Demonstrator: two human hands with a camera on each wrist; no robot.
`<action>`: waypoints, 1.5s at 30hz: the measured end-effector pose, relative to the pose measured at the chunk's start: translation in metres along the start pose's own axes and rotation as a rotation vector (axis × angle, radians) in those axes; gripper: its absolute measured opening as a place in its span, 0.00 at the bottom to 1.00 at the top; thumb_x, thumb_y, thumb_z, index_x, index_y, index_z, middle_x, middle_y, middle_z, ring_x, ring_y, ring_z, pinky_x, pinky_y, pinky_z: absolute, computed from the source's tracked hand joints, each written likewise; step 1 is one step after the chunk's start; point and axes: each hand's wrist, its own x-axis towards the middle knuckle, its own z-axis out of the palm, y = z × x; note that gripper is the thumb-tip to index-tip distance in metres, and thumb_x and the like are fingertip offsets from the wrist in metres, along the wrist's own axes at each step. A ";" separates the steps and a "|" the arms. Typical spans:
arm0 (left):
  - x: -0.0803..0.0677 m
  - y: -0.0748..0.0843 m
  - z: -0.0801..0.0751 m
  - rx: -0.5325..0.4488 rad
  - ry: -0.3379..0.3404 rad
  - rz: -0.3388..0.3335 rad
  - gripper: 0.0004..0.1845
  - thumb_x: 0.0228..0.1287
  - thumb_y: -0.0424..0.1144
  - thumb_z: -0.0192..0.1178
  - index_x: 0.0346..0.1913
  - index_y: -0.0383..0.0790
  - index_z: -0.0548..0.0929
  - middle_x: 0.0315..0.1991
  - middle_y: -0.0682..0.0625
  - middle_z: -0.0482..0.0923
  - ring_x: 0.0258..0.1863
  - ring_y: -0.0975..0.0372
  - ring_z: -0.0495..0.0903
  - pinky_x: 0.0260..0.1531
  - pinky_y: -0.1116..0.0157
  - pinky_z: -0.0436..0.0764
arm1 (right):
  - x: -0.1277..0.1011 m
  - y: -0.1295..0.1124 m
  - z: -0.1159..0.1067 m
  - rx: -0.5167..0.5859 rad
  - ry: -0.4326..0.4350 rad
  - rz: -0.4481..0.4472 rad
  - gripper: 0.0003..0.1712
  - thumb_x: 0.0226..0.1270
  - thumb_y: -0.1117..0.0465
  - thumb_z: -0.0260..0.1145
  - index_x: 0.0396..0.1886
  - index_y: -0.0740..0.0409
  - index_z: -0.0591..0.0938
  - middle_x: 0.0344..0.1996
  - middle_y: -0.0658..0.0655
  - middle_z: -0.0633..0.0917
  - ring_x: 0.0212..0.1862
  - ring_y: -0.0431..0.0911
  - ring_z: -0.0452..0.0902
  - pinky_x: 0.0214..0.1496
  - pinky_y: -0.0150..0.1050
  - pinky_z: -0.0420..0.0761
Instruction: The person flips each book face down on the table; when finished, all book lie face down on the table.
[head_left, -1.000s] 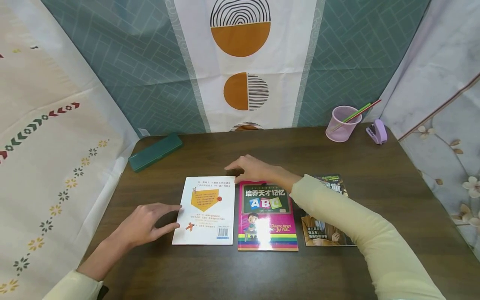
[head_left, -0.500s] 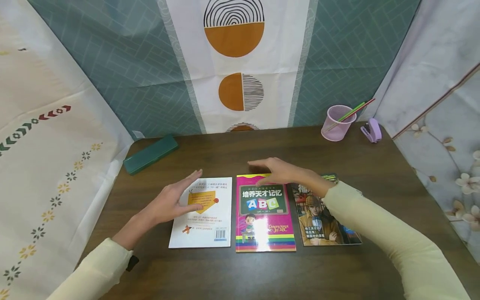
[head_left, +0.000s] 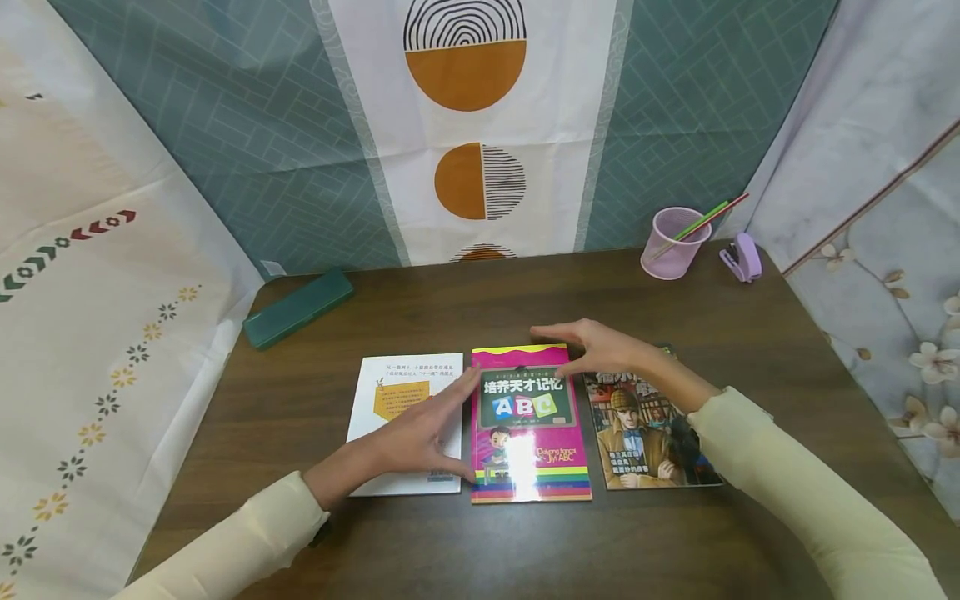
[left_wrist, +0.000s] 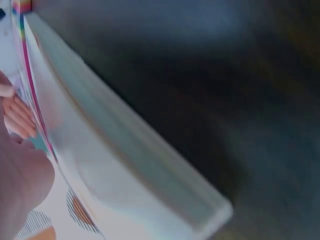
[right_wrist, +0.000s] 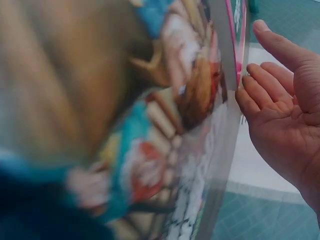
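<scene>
Three books lie side by side on the brown table. My left hand (head_left: 420, 433) reaches across the white book (head_left: 375, 417), covering part of it. Its index fingertip and thumb are spread along the left edge of the pink ABC book (head_left: 528, 442) in the middle. At the upper right of that pink book is my right hand (head_left: 592, 346), thumb near the edge and fingers extended past the top corner. Under my right wrist lies the book with a detective on its cover (head_left: 633, 433). In the right wrist view the fingers of the right hand (right_wrist: 285, 105) are loosely bent, holding nothing.
A green case (head_left: 298, 308) sits at the table's back left. Toward the back right stand a pink cup (head_left: 667, 254) with green and red sticks and a purple stapler (head_left: 742, 258). Patterned cloths hang behind and on both sides of the table (head_left: 450, 550).
My left hand has moved right, from beside the white book across it to the pink book's left edge. My right hand has moved right, from the pink book's top left to its top right.
</scene>
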 end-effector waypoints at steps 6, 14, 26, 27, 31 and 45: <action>-0.003 0.015 0.012 0.111 -0.089 0.098 0.75 0.50 0.73 0.76 0.88 0.48 0.38 0.88 0.55 0.39 0.86 0.62 0.42 0.74 0.53 0.70 | -0.014 0.007 0.002 -0.002 0.021 0.020 0.45 0.69 0.62 0.78 0.81 0.60 0.68 0.76 0.65 0.73 0.77 0.65 0.67 0.74 0.65 0.70; -0.008 0.018 0.022 0.227 -0.196 0.154 0.70 0.55 0.75 0.70 0.88 0.50 0.39 0.88 0.56 0.35 0.86 0.61 0.38 0.76 0.53 0.66 | -0.019 0.012 0.004 -0.033 0.062 0.006 0.40 0.69 0.65 0.77 0.79 0.60 0.73 0.72 0.66 0.78 0.74 0.65 0.71 0.70 0.62 0.75; -0.010 0.019 0.021 0.546 -0.159 0.351 0.56 0.71 0.73 0.56 0.87 0.40 0.50 0.87 0.46 0.47 0.85 0.55 0.47 0.76 0.60 0.65 | -0.019 0.015 0.006 -0.077 0.086 0.012 0.38 0.68 0.64 0.77 0.76 0.61 0.76 0.69 0.66 0.80 0.67 0.62 0.78 0.66 0.58 0.81; -0.010 0.020 0.021 0.586 -0.146 0.379 0.54 0.72 0.73 0.54 0.86 0.39 0.52 0.86 0.45 0.49 0.85 0.54 0.50 0.75 0.60 0.65 | -0.019 0.015 0.006 -0.078 0.087 0.010 0.37 0.68 0.63 0.77 0.76 0.61 0.76 0.69 0.66 0.80 0.67 0.62 0.78 0.66 0.58 0.81; -0.010 0.021 0.022 0.700 -0.095 0.467 0.50 0.76 0.71 0.49 0.84 0.36 0.58 0.84 0.42 0.56 0.82 0.52 0.58 0.74 0.61 0.68 | -0.020 0.015 0.006 -0.069 0.086 0.020 0.38 0.68 0.63 0.77 0.76 0.60 0.76 0.69 0.66 0.81 0.67 0.62 0.79 0.65 0.57 0.81; -0.012 0.031 0.015 0.742 0.086 0.620 0.42 0.73 0.60 0.64 0.78 0.35 0.71 0.76 0.43 0.72 0.76 0.54 0.71 0.71 0.59 0.71 | -0.023 0.017 0.005 -0.078 0.055 0.024 0.42 0.63 0.63 0.81 0.77 0.56 0.76 0.68 0.66 0.81 0.56 0.55 0.80 0.57 0.48 0.86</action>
